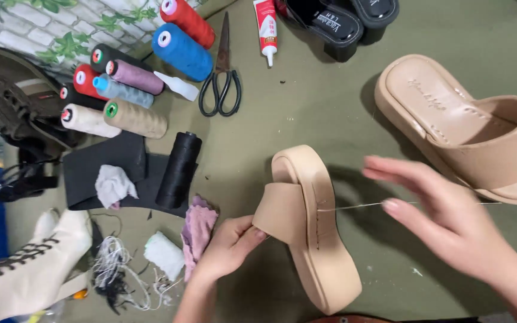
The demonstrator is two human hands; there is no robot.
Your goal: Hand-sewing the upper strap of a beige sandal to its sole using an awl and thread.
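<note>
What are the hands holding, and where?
Left hand holds the beige sandal by its strap. Right hand pulls a thread from its side.

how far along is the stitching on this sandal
Done: a row of stitches already runs along the sole edge of the beige sandal beside its strap. In hand: the left hand grips the strap while the right hand pulls the thread taut out of the seam. Left: the seam stops partway along the strap, and the thread is uncut; the scissors lie apart. The second sandal sits untouched.
</note>
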